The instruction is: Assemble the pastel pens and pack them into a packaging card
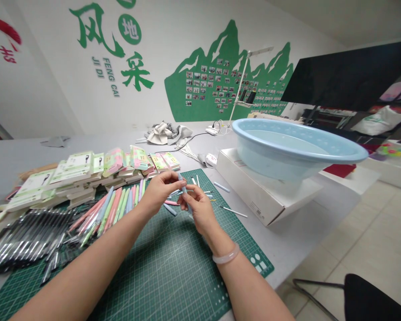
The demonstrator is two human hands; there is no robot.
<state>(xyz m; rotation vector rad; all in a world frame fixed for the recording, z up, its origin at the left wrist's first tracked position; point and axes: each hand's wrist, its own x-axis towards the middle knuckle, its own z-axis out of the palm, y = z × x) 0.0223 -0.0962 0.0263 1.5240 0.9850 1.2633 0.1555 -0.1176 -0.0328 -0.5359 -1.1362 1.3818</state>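
Above the green cutting mat (147, 267), a light blue pen (183, 187) is held upright, slightly tilted, between both hands. The fingers of my left hand (160, 189) pinch it near its upper end. Lower down, my right hand (200, 207) has its thumb and fingers closed round it; part of the pen is hidden there. Pen parts lie loose on the mat behind the hands, among them a pink piece (172, 203) and a blue piece (170, 209). To the left is a row of pastel pens (120, 203), beside many dark clear-barrelled pens (26, 236).
Stacked small boxes (76, 169) stand at the left behind the pens. A blue basin (287, 156) sits on a white carton (247, 187) at the right. Past the mat lie a thin refill (235, 211) and crumpled cloth (163, 133). A black chair (370, 298) is at lower right.
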